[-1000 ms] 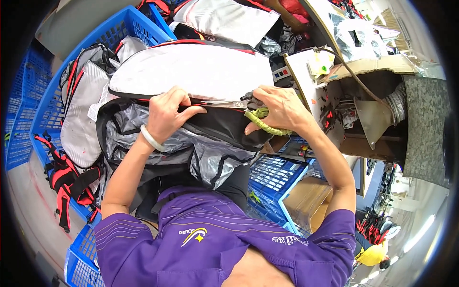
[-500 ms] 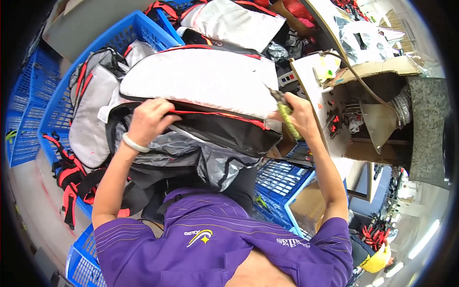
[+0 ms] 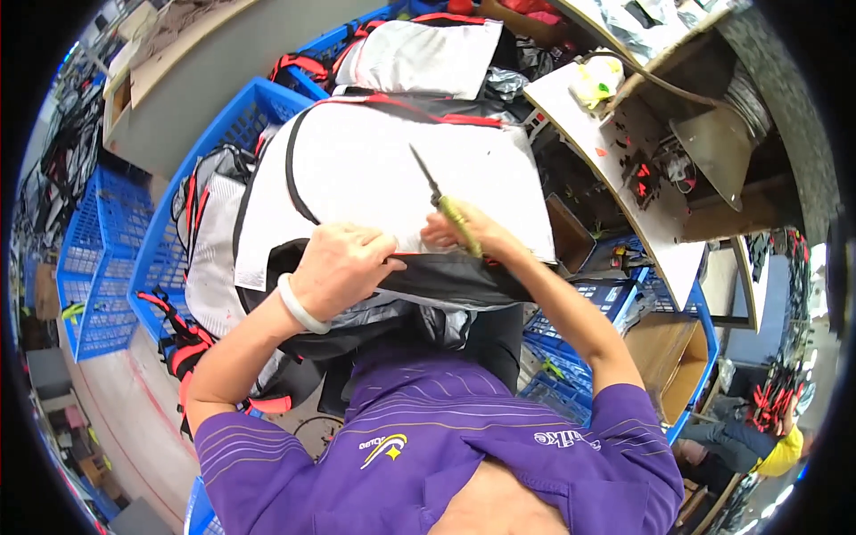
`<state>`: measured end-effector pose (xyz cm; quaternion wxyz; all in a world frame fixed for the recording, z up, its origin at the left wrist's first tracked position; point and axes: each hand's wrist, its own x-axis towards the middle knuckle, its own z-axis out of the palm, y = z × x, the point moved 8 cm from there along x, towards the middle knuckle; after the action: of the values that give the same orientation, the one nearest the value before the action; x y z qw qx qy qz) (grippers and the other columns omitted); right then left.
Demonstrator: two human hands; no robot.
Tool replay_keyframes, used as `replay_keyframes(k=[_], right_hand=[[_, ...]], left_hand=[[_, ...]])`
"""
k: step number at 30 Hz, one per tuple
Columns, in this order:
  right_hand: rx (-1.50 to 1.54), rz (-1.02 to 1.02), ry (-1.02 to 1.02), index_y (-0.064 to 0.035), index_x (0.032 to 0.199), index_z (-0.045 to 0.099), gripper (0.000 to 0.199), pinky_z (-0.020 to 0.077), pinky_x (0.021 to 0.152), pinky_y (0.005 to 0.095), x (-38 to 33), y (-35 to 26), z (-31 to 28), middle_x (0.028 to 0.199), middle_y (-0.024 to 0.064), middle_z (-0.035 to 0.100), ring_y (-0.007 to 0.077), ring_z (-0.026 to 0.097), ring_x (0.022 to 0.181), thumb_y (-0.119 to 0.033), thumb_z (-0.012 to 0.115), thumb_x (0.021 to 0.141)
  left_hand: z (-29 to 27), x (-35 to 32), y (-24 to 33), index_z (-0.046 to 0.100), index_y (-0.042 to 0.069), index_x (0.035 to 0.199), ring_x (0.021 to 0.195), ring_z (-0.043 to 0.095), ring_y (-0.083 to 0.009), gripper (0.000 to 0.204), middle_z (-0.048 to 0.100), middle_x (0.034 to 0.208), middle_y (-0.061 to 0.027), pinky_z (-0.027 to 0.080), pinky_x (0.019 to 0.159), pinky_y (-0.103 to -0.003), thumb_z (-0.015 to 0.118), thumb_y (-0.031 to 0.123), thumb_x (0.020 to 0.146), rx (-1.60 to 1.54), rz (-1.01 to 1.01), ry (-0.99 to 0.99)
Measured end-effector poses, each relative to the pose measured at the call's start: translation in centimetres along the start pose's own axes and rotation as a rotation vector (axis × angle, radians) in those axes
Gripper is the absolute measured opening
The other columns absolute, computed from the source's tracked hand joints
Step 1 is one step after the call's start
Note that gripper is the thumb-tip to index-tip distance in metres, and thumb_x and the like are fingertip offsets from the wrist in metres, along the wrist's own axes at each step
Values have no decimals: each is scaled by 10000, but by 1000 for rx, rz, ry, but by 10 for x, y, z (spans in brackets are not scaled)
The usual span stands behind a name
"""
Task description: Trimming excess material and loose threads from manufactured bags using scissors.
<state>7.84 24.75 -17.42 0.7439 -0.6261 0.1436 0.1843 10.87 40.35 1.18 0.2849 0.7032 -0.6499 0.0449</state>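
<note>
A backpack (image 3: pixel 366 169) lies across my lap with its white padded panel facing up. It has black sides and red trim. Its near black edge is pinched between the thumb and fingers of my left hand (image 3: pixel 343 267), which wears a white wristband. Over the panel's right half, my right hand (image 3: pixel 473 232) is closed around scissors (image 3: pixel 456 223) with a yellow-green wrapped handle. Their dark blades point up and to the left, above the white fabric. Part of the bag's near side is hidden behind my left hand and forearm.
More backpacks (image 3: pixel 428 58) lie beyond and to the left, around a blue crate (image 3: pixel 169 245). A worktable (image 3: pixel 655 245) with red scraps stands on the right. Below it, a cardboard box (image 3: pixel 664 357) sits in another blue crate. A person in yellow (image 3: pixel 780 455) is at far right.
My right hand has brought the scissors leftward from the bag's right end to over its panel. My left hand has shifted right along the near edge. The bag's white panel shows more fully.
</note>
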Motion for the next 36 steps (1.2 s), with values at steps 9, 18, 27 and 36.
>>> replay_keyframes(k=[9, 18, 27, 36], right_hand=[[-486, -597, 248, -46, 844, 482, 334, 378, 605, 278, -46, -119, 57, 724, -2, 448, 101, 413, 671, -154, 774, 723], [-429, -513, 347, -9, 891, 523, 361, 447, 632, 327, -26, -117, 37, 745, 78, 563, 170, 538, 678, -179, 780, 705], [-318, -520, 423, 17, 924, 560, 261, 458, 649, 280, 2, -123, 42, 757, 66, 574, 125, 558, 706, -94, 712, 744], [-790, -600, 515, -30, 929, 546, 563, 465, 702, 363, -28, -153, 9, 835, 104, 568, 253, 575, 751, -444, 810, 654]], left_hand=[[7, 11, -70, 635, -25, 785, 622, 598, -252, 310, 611, 685, -157, 445, 584, -358, 779, 225, 671, -264, -401, -309], [13, -23, -127, 667, -19, 828, 627, 475, -45, 171, 564, 663, 20, 406, 573, -223, 734, 108, 735, -588, -687, -195], [16, -13, -117, 663, -35, 802, 623, 632, -147, 228, 659, 682, -119, 482, 598, -278, 718, 175, 730, -395, -647, 40], [17, -29, -136, 664, -28, 738, 534, 599, -165, 223, 638, 609, -129, 448, 545, -284, 707, 187, 701, -409, -768, 301]])
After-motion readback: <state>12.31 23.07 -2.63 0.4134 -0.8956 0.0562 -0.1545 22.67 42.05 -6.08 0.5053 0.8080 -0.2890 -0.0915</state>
